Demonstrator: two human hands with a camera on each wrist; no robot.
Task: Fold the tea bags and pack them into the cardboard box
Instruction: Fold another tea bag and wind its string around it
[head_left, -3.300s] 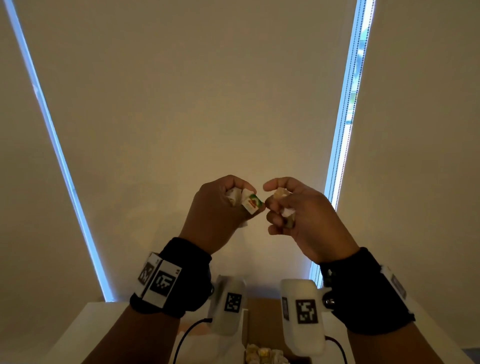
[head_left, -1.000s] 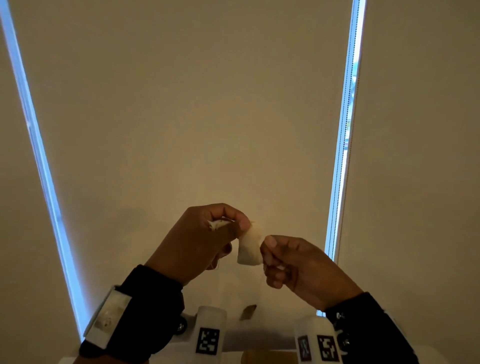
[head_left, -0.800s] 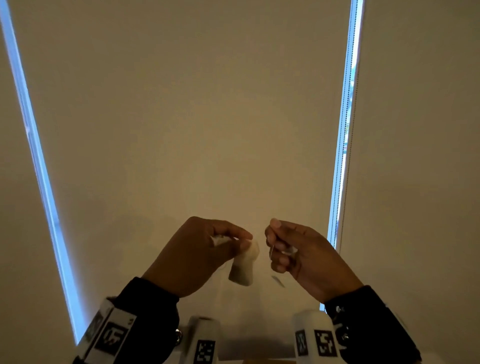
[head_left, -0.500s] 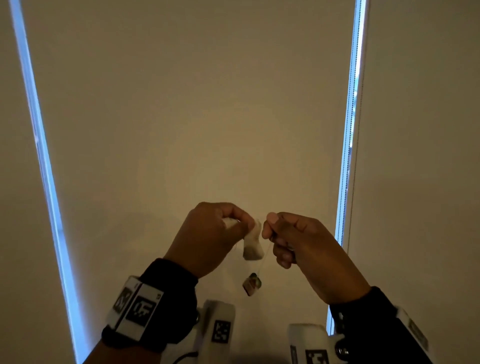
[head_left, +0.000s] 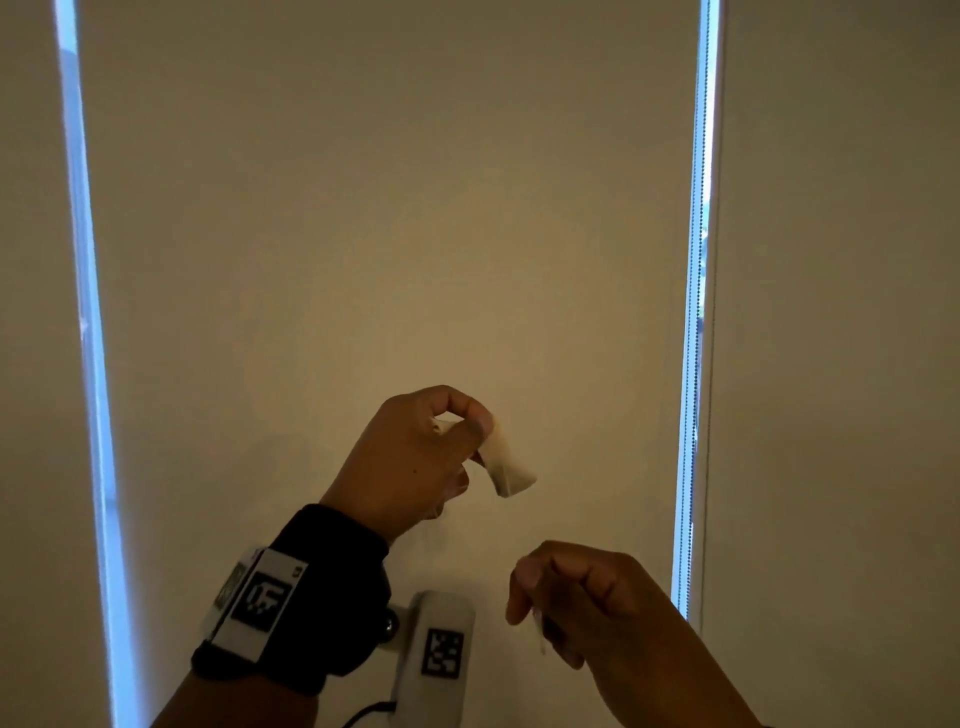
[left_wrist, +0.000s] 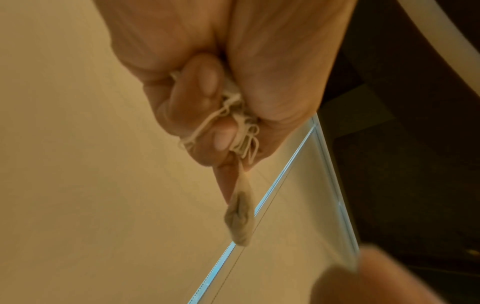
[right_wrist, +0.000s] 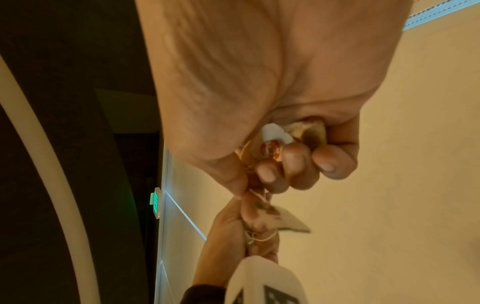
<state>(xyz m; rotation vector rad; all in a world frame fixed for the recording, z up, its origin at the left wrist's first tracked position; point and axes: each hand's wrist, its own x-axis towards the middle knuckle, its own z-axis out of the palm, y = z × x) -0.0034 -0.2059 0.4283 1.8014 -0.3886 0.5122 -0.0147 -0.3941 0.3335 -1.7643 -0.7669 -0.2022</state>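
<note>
- Left hand (head_left: 410, 457) pinches a limp, papery tea bag (head_left: 506, 467) aloft, loose string (left_wrist: 233, 123) bunched in its palm.
- Right hand (head_left: 582, 597), lower, clenches a crumpled tea bag's tag (right_wrist: 270, 148).
- Pale roller blind (head_left: 389, 208) behind.

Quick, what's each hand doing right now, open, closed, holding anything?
Left hand: closed, pinching a tea bag, bunched string in its fingers.
Right hand: closed on another tea bag and a paper tag.

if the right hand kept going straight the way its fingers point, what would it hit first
Probably the tea bag pinched by the left hand: in the right wrist view both lie just beyond the right hand. Depth is unclear; it might pass below.
</note>
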